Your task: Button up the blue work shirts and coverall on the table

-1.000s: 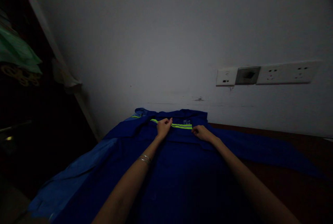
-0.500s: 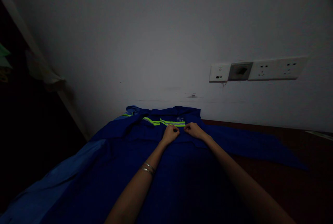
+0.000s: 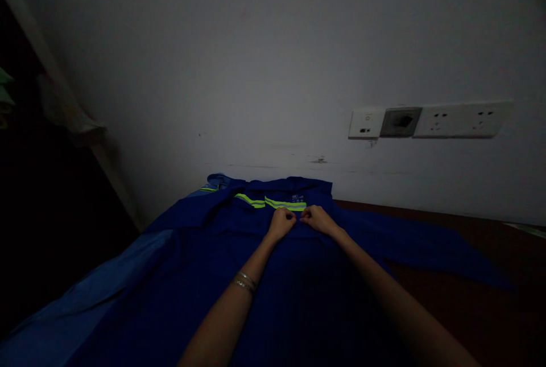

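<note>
A dark blue work jacket (image 3: pixel 239 264) with yellow-green reflective stripes lies spread before me, one sleeve stretched out to the right. Just below the right chest stripe (image 3: pixel 285 205), my left hand (image 3: pixel 282 223) pinches the jacket's fabric between thumb and fingers. Close beside it, my right hand (image 3: pixel 316 219) is also closed in a pinch on the jacket. The fingertips of both hands nearly meet. Small pale lettering shows above the stripe. In the dim light I cannot make out any button or fastener between the fingers.
Lighter blue cloth (image 3: pixel 94 276) lies under the jacket on the left. A dark red-brown tabletop (image 3: pixel 460 316) shows at the right. Behind stands a pale wall (image 3: pixel 239 71) with a row of sockets and switches (image 3: pixel 426 121). The far left is very dark.
The view has shifted slightly. My hands have come closer together below the stripe, both still pinching. The jacket lies as before.
</note>
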`<state>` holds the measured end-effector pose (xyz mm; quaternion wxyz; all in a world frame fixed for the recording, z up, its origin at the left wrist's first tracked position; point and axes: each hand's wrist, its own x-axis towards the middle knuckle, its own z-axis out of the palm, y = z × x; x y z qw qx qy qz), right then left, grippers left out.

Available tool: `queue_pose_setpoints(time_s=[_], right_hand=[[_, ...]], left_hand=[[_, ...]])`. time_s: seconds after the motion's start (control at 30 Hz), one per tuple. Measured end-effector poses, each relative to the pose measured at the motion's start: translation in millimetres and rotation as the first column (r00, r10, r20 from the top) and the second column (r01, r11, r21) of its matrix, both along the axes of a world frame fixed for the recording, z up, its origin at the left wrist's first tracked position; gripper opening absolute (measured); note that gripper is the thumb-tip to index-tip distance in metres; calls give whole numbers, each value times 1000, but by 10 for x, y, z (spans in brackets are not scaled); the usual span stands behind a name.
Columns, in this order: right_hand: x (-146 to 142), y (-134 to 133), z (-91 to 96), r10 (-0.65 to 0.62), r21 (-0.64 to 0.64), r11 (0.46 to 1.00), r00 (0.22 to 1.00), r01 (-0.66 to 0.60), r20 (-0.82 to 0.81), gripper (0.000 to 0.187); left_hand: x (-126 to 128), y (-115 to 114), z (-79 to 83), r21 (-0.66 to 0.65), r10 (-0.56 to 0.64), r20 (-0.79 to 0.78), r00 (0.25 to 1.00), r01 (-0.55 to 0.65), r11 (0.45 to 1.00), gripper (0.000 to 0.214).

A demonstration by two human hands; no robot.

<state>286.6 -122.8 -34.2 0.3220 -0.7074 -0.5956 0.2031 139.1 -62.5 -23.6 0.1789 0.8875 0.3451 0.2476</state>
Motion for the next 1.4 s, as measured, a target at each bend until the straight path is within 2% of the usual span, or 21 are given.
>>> queue_pose_setpoints(time_s=[0.27, 0.47, 0.6, 0.73, 0.87, 1.0, 1.1, 1.17, 1.27, 1.33, 1.4], right_hand=[[-44, 115, 61, -66, -50, 997, 998, 65, -18, 16], [5, 116, 64, -111, -68, 992, 986, 103, -121, 17], [66, 150, 32, -139, -69, 989, 966, 127, -217, 20], [110, 184, 18, -151, -51, 989, 942, 142, -299, 20], [124, 179, 44, -153, -42, 988, 925, 147, -347, 21], [118, 166, 81, -152, -35, 988, 918, 150, -367, 20], [110, 167, 91, -146, -25, 989, 919, 147, -366, 20], [105, 174, 87, -143, -21, 989, 923, 145, -358, 19], [101, 186, 71, -142, -23, 990, 932, 142, -335, 20], [100, 188, 65, -137, -24, 990, 939, 137, -314, 21], [97, 183, 67, -135, -24, 991, 948, 134, -289, 21]], left_hand=[[3, 28, -17, -31, 82, 171, 982, -78, 996, 16], [-12, 54, -35, -31, 252, 378, 891, -260, 965, 13], [-39, 52, -35, -38, 318, 417, 851, -333, 942, 9], [-64, 29, -11, -99, 396, 381, 836, -389, 916, 10], [-115, 16, 63, -165, 447, 272, 852, -416, 894, 18], [-200, 59, 170, -175, 445, 92, 891, -425, 888, 30], [-239, 101, 219, -274, 400, -44, 915, -396, 876, 40], [-234, 101, 226, -388, 390, -48, 920, -377, 841, 42], [-191, 50, 216, -556, 419, 22, 908, -337, 760, 37], [-160, 3, 208, -619, 433, 61, 899, -307, 723, 31], [-140, -36, 207, -632, 436, 82, 896, -292, 718, 25]])
